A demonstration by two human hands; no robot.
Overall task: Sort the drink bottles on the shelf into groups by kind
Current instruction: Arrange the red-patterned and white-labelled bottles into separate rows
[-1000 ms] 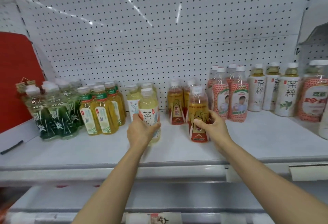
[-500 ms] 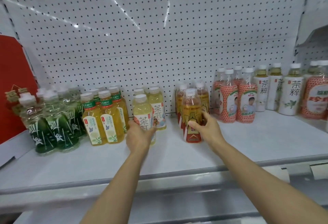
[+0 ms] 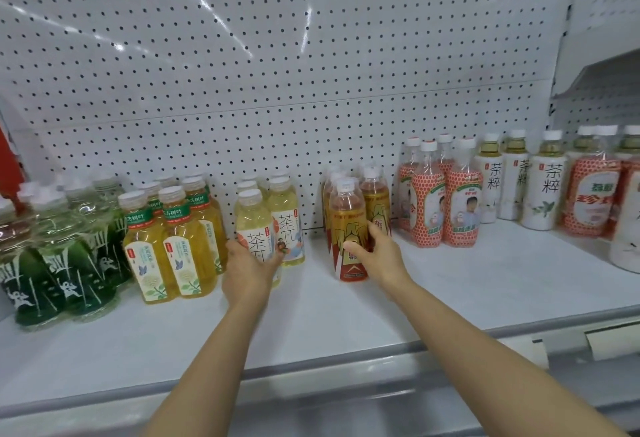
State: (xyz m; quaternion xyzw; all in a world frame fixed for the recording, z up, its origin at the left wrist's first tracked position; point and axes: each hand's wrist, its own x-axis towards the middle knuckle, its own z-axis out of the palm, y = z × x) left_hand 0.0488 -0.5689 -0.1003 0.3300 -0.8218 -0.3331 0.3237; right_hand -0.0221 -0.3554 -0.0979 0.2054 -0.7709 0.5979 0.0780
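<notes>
Both bottles are now pushed back from mid-shelf against their own kinds: my left hand (image 3: 250,265) grips the pale tea (image 3: 254,228), my right hand (image 3: 375,252) the amber bottle (image 3: 348,228). Both seem seated; remaining groups look sorted.

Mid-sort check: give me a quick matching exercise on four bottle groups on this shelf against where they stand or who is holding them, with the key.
Things:
1. dark green bottles
2. pale yellow bottle with white label
3. amber bottle with red and gold label
4. red-patterned bottles with a child's picture

Places or states:
A. gripped by the right hand
B. far left of the shelf
C. gripped by the left hand
D. standing untouched, to the right of both hands

Pairs: 1-B, 2-C, 3-A, 4-D
</notes>
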